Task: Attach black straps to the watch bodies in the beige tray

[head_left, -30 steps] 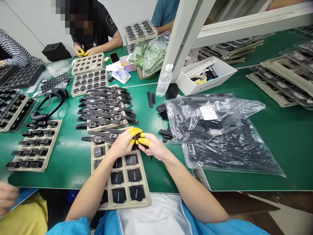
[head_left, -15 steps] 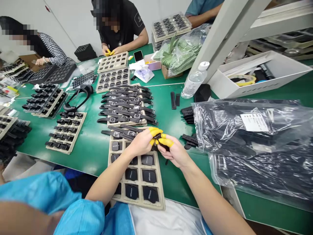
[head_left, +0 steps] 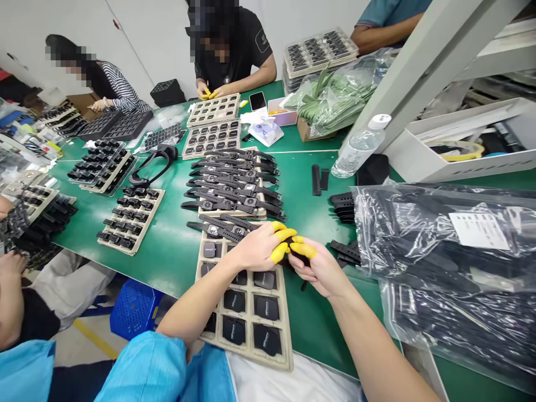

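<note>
Yellow finger cots cover the fingertips of both my hands. My left hand (head_left: 263, 247) and my right hand (head_left: 320, 269) meet, pinching a small black watch (head_left: 289, 242) between them. Fingers hide most of it, and a dark strap end pokes out below my right hand. Beneath my left forearm lies a beige tray (head_left: 250, 326) whose pockets hold black square pieces with pale lettering. Finished-looking watches with black straps (head_left: 230, 192) lie in rows across trays beyond my hands. Loose black straps (head_left: 345, 252) sit right of my right hand.
Clear bags of black straps (head_left: 422, 234) cover the right side. Behind them stand a water bottle (head_left: 362, 146), a white box (head_left: 473, 167) and a slanted post (head_left: 444, 61). More watch trays (head_left: 132, 220) lie left. Co-workers sit across and at left.
The view has swung left, so the scene sits farther right and more of the left side shows. My hands stay together on the watch; my left fingers now cover more of it.
</note>
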The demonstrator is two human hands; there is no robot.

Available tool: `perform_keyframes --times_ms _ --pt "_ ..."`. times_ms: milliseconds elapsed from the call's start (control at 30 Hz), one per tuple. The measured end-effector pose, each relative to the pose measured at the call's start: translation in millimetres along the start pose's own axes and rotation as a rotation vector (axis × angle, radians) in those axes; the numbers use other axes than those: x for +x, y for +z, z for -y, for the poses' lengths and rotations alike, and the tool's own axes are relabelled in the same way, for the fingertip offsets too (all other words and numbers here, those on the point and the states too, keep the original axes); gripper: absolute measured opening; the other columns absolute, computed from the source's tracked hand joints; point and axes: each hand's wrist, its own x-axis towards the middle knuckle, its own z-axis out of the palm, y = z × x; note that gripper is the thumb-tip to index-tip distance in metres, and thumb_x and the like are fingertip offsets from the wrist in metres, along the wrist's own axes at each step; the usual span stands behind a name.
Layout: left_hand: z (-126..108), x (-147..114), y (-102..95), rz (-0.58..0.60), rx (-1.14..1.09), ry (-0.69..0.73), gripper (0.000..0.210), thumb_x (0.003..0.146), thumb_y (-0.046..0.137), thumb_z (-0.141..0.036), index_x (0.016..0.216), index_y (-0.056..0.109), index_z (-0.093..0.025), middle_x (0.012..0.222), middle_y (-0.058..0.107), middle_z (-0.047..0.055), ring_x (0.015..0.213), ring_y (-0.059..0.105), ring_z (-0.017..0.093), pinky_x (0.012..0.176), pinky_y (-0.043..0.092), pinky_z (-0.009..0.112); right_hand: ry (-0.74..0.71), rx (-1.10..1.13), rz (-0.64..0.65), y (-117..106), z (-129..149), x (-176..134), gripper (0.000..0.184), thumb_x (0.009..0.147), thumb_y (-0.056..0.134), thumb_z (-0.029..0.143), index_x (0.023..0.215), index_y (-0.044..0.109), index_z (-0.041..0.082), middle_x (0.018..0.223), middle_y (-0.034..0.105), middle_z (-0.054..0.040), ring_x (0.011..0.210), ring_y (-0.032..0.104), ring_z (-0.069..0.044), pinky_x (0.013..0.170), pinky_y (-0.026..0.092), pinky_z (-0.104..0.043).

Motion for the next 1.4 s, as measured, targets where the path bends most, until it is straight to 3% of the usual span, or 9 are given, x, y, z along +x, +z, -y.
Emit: perform_keyframes --times_ms 267,500,633,767,967,1100,1167,1300,1400 --pt "-8.7 1.5 -0.1 0.125 0.264 -0.048 0.04 0.097 0.05 -0.028 0.131 0.06 -0.008 0.119 0.062 0.019 0.117 0.058 0.034 0.1 0.056 0.047 0.063 -0.104 -0.002 -3.7 -2.2 2.3 0.032 0.074 0.074 0.043 0.076 0.05 0.022 0.052 0.045 0.0077 0.039 0.016 -0.002 0.037 0.009 -0.017" --pt "1.0 -1.0 3.3 0.046 -0.014 -0.058 0.04 0.101 0.046 -0.031 0.135 0.057 -0.013 0.121 0.065 0.018 0.117 0.064 0.03 0.102 0.056 0.045 0.041 -0.093 0.006 -5.9 -0.9 1.6 0.04 0.077 0.078 0.051 0.078 0.052 0.022 0.052 0.045 0.0075 0.04 0.017 -0.004 0.037 0.011 -0.018" --pt "4.3 -0.9 6.7 -0.102 -0.25 -0.137 0.046 0.101 0.057 -0.047 0.133 0.058 -0.014 0.123 0.069 0.017 0.111 0.068 0.028 0.099 0.057 0.042 -0.057 -0.044 0.003 -6.4 0.3 0.2 0.048 0.082 0.075 0.066 0.081 0.054 0.022 0.055 0.047 0.0048 0.043 0.031 -0.008 0.039 0.026 -0.022" --pt "-0.6 1.9 9.6 -0.329 -0.462 -0.187 0.035 0.097 0.066 -0.05 0.105 0.069 -0.016 0.102 0.072 0.01 0.094 0.069 0.021 0.089 0.057 0.036 -0.122 -0.083 0.041 -3.3 -0.1 -2.6 0.052 0.087 0.069 0.071 0.075 0.052 0.023 0.058 0.048 0.0024 0.048 0.042 -0.013 0.044 0.039 -0.027" --pt "-7.5 6.6 5.2 -0.557 -1.053 -0.448 0.056 0.084 0.078 -0.063 0.11 0.064 -0.016 0.103 0.072 0.01 0.08 0.072 0.019 0.064 0.059 0.028 0.045 -0.158 0.133 -2.4 2.2 -4.4 0.054 0.088 0.067 0.071 0.072 0.047 0.023 0.056 0.038 0.0066 0.041 0.022 -0.007 0.037 0.02 -0.022" --pt "6.9 8.0 -3.1 -0.88 -1.115 -0.625 0.073 0.071 0.084 -0.071 0.109 0.053 -0.018 0.111 0.072 0.01 0.071 0.072 0.018 0.052 0.058 0.025 0.093 -0.269 0.126 -4.2 4.5 -4.5 0.058 0.082 0.069 0.077 0.073 0.048 0.023 0.055 0.04 0.0068 0.041 0.021 -0.006 0.038 0.019 -0.021" --pt "12.5 8.7 -2.0 -0.94 -1.098 -0.654 0.076 0.068 0.086 -0.071 0.108 0.048 -0.02 0.108 0.073 0.009 0.066 0.071 0.016 0.048 0.055 0.024 0.086 -0.304 0.095 -4.9 3.6 -3.7 0.061 0.078 0.07 0.08 0.073 0.049 0.023 0.054 0.041 0.0067 0.041 0.023 -0.006 0.038 0.02 -0.021" --pt "10.2 8.4 11.6 -0.766 -1.013 -0.622 0.06 0.081 0.08 -0.063 0.108 0.052 -0.019 0.106 0.075 0.009 0.061 0.069 0.013 0.051 0.053 0.022 -0.035 -0.323 -0.067 -7.5 -1.1 0.7 0.059 0.073 0.077 0.077 0.079 0.055 0.022 0.055 0.045 0.0062 0.041 0.029 -0.007 0.039 0.024 -0.023" --pt "4.7 5.5 21.6 -0.581 -0.896 -0.549 0.046 0.085 0.08 -0.053 0.108 0.063 -0.017 0.112 0.076 0.01 0.084 0.074 0.016 0.07 0.06 0.025 -0.197 -0.295 -0.235 -9.6 -2.4 4.1 0.052 0.074 0.081 0.069 0.083 0.058 0.023 0.057 0.047 0.0056 0.043 0.034 -0.009 0.041 0.026 -0.025"
